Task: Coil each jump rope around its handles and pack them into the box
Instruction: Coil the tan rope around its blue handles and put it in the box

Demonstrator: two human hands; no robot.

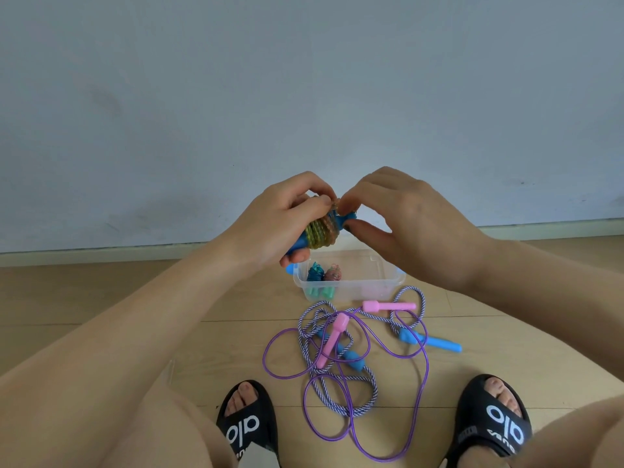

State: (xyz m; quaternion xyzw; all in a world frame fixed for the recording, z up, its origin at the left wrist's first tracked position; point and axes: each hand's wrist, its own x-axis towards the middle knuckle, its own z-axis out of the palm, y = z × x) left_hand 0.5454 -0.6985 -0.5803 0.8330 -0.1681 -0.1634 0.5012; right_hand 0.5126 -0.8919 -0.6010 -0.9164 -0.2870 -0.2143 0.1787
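My left hand grips a jump rope bundle with blue handles and a yellowish rope coiled round them, held up above the clear plastic box. My right hand pinches the rope's end at the top of the coil, thumb under the handle tips. Two coiled ropes lie inside the box at its left end. On the floor in front of the box lie a loose purple rope with pink handles and a striped rope with blue handles, tangled together.
The wooden floor meets a pale wall just behind the box. My two feet in black sandals sit near the bottom edge, either side of the tangled ropes. My knees fill the lower corners.
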